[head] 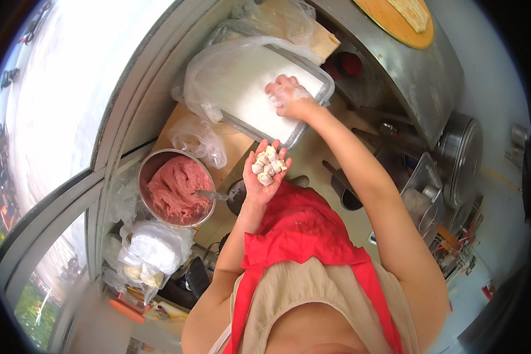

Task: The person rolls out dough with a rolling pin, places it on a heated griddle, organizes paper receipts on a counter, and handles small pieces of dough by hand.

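Note:
My left hand (266, 177) is palm up with its fingers half curled, cupping a small pile of white, flour-dusted dumplings (269, 164). It is just in front of the near edge of a metal tray (297, 137). A smooth white layer that looks like flour (252, 99) covers the tray's bottom. Over that layer, near the tray's right side, is my right hand (288, 97), palm down with bent fingers dusted white. What lies under its palm is hidden. Clear plastic sheeting (210, 73) drapes over the tray's left part.
Left of my left hand stands a metal bowl (142, 192) of pink minced meat (177, 188) with a metal utensil (211, 194) in it. White plastic bags (157, 245) sit below it. A steel counter (398, 66) holds a round wooden board (387, 20); pots (458, 159) stand at right.

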Demonstrator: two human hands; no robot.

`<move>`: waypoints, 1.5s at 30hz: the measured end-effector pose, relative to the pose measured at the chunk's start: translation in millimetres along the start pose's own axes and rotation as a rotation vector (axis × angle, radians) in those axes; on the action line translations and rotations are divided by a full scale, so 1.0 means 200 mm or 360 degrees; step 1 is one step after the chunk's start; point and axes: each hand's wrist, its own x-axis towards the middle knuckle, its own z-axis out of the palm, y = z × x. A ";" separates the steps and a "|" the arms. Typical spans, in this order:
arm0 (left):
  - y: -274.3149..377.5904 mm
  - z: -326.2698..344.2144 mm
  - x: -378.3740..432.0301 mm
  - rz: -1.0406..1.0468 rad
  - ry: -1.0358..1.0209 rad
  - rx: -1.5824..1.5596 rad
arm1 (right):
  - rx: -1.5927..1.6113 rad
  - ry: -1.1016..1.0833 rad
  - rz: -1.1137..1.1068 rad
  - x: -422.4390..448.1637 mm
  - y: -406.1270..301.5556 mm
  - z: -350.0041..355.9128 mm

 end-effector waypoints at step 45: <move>-2.94 0.00 -0.38 -0.1848 -0.0929 0.1859 | 0.0668 0.3028 0.1747 -3.44 0.42 -0.13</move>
